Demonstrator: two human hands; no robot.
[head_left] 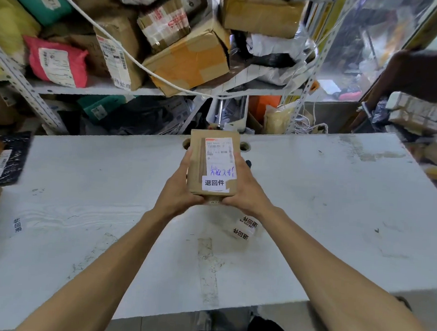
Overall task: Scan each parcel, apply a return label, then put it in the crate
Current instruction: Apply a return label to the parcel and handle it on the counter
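Above the table (312, 196), our left hand (179, 186) and right hand (244, 190) grip the labelled parcel (212, 162); we should carry it level to the crate.

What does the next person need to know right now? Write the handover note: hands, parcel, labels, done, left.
Left hand and right hand: both grip the small brown cardboard parcel by its sides, held above the white worktable.
Parcel: white shipping label with blue handwriting on top; white return label already stuck near its lower edge.
Spare white return labels lie on the table under the right wrist.
Done: labelling. Scanning cannot be confirmed.
Left: put this parcel in the crate, which is not in view; then the next parcel.
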